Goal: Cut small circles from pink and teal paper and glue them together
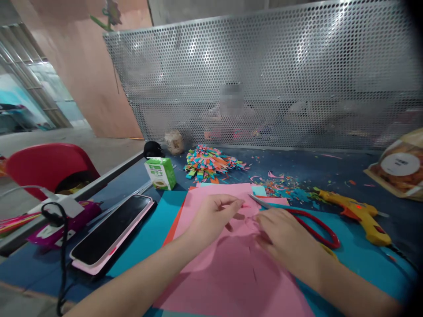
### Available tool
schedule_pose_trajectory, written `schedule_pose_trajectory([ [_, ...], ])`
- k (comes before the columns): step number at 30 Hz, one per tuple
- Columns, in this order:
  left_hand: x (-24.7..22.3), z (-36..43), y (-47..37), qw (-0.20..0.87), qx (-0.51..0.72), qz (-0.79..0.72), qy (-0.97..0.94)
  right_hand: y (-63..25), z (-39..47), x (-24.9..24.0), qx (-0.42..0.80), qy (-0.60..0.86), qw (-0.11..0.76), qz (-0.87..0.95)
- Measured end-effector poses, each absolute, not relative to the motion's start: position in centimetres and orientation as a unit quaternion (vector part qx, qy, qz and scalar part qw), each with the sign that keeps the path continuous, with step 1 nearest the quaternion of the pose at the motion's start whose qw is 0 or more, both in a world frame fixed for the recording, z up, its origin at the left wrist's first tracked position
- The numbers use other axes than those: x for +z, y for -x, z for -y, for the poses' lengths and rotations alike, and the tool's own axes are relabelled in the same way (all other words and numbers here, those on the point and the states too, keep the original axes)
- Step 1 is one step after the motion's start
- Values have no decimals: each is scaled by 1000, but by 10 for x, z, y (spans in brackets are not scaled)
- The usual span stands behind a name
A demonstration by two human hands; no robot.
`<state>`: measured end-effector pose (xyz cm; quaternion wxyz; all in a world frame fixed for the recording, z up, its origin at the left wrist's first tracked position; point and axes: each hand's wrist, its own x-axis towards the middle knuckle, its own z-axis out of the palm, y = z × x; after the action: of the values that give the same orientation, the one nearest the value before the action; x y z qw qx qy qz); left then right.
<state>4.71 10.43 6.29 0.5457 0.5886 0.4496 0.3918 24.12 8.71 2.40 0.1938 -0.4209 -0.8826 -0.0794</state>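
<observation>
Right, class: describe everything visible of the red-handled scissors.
The scissors have a pointed, grey, metallic-looking blade end and a red loop handle. They lie across pink paper and blue paper, tip pointing away and left. The right hand covers their middle; whether it touches them, or they are open, I cannot tell.

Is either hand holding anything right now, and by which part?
Cannot be told: any small pink piece in the grip of the left hand or right hand would blend into the pink paper beneath. No fingers show through the red scissor handle.
</observation>
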Motion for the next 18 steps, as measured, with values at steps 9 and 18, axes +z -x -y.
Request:
schedule_pose_trajectory([
  [9, 57, -111, -46, 537, 397, -438, -601, -230, -105, 7, -7, 433, 189, 881],
  [18, 61, -114, -45, 530, 421, -447, -585, -219, -109, -11, 43, 465, 226, 855],
])
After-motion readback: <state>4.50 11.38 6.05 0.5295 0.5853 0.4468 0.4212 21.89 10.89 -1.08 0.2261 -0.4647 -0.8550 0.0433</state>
